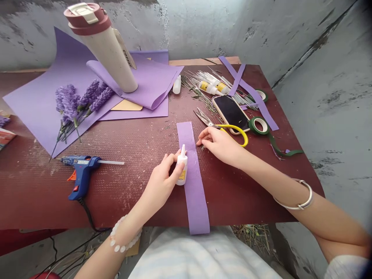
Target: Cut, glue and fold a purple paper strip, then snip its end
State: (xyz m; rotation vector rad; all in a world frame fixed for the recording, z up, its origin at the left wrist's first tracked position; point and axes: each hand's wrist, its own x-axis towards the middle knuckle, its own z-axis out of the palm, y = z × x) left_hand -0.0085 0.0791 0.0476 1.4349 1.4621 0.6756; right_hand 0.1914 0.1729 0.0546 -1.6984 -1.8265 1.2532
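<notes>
1. My left hand (159, 178) is holding a small white squeeze bottle (183, 159), the thumb pressing on the near side and the fingers curling round from the left; that grip is closing narrowly on the body.
2. The bottle is standing roughly upright over the left edge of a purple paper strip (196, 190); I cannot tell whether its base is touching anything.
3. My right hand (217, 143) is hovering just beside the strip's right edge, near the scissors (211, 124), fingers loosely bending; I cannot tell whether they are pinching something small.
4. I am judging the bottle to be light, its plastic giving under pressure and perhaps turning slippery if wet. The body below the shoulder is looking like the best hold, with a gentle squeeze.
5. The strip is seeming light, soft and easily creased or torn, so I am favouring its edges, with flat fingertips.
6. The bottle is showing a tapering nozzle pointing up and a yellow label low on its front, my thumb reaching across just above.
7. The strip is lying lengthwise towards me on the dark red table (139, 139), its near end hanging over the edge; a pale line is running along its far right side.
</notes>
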